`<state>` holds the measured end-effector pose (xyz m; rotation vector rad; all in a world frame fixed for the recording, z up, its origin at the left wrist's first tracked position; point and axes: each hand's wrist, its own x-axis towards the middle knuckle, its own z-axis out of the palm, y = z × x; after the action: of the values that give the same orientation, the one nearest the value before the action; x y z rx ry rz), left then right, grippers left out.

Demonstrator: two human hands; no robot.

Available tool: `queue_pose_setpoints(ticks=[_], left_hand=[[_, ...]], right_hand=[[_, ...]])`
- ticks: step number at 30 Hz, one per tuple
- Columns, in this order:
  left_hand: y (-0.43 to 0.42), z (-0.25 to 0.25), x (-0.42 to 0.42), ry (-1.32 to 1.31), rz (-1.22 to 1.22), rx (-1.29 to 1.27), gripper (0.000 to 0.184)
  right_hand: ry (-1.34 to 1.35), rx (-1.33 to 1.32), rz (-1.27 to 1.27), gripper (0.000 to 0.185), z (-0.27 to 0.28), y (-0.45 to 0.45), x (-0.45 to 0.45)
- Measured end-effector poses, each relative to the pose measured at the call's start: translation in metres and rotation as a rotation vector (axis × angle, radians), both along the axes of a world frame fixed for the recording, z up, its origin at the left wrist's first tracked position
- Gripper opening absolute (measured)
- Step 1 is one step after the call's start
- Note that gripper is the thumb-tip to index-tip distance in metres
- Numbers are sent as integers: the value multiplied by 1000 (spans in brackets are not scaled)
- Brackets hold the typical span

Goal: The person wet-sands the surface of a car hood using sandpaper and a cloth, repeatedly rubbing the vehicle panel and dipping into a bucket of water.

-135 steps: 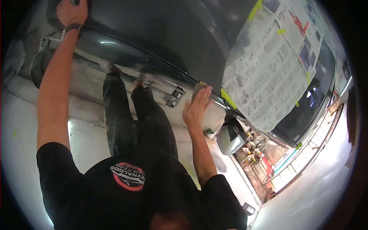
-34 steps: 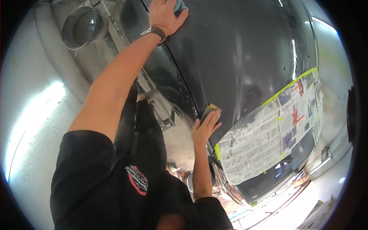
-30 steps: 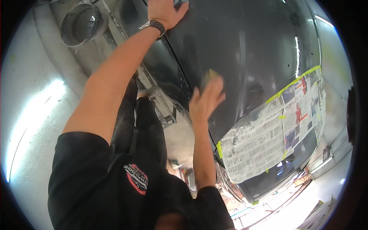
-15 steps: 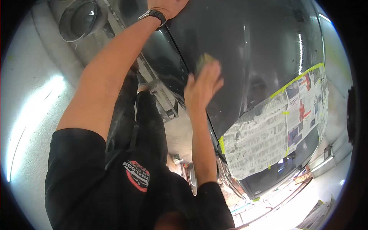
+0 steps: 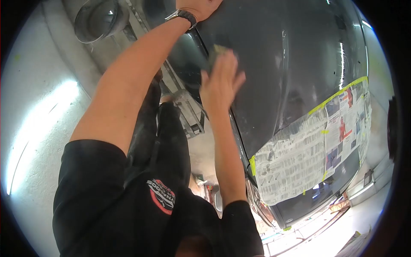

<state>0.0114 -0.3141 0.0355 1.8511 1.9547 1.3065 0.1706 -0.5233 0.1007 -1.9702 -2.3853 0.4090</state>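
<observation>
Right now, through the head camera, I look down past a black shirt (image 5: 92,192) with a red-and-white logo (image 5: 162,197) to two hands set well apart over a car's dark hood (image 5: 295,60). The right hand (image 5: 220,83) looks blurred to me; its fingers stretch flat over a small yellow-and-grey block (image 5: 218,49), with the thumb spread out to the side. I find that block over the hood, near the seam with the dark fender (image 5: 186,64), its top end poking out past the fingertips. The left hand (image 5: 199,7) sits farther up the car, at the top edge of my view, with a dark watch (image 5: 185,17) at its wrist. Its fingers are cut off, so I cannot tell whether they hold anything. To the right I see newspaper (image 5: 295,154) spread over the car beyond the hood, with yellow-green tape (image 5: 338,94) along its edge. At upper left I make out a round dark tub (image 5: 123,18), and below the fender a metal frame (image 5: 188,113).
</observation>
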Motion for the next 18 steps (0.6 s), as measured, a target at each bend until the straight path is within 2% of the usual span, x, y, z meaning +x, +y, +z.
queue_pose_setpoints(ticks=[2,3,5,7,8,11,13,15,18], left_hand=[[-1,5,1,-17,11,-42,44],[-1,5,-1,-14,6,-29,44],[1,4,0,-29,5,-5,45],[0,6,3,-30,7,0,45],[-1,6,1,-25,18,-1,45],[0,2,0,-2,19,47,44],[1,2,1,-20,0,10,43],[0,3,-2,-13,-4,4,43],[-1,5,0,-6,-4,11,42]], right_hand=[[82,175,30,76,-24,41,-36],[84,134,38,77,-21,36,-31],[67,49,63,79,-10,6,4],[-77,-100,8,80,-1,-64,51],[-119,-63,-5,82,-1,-110,78],[-127,-68,-40,85,1,-118,70],[-101,-102,-22,83,5,-49,22],[7,125,72,72,-13,15,-25],[-20,169,127,73,-17,33,-32]])
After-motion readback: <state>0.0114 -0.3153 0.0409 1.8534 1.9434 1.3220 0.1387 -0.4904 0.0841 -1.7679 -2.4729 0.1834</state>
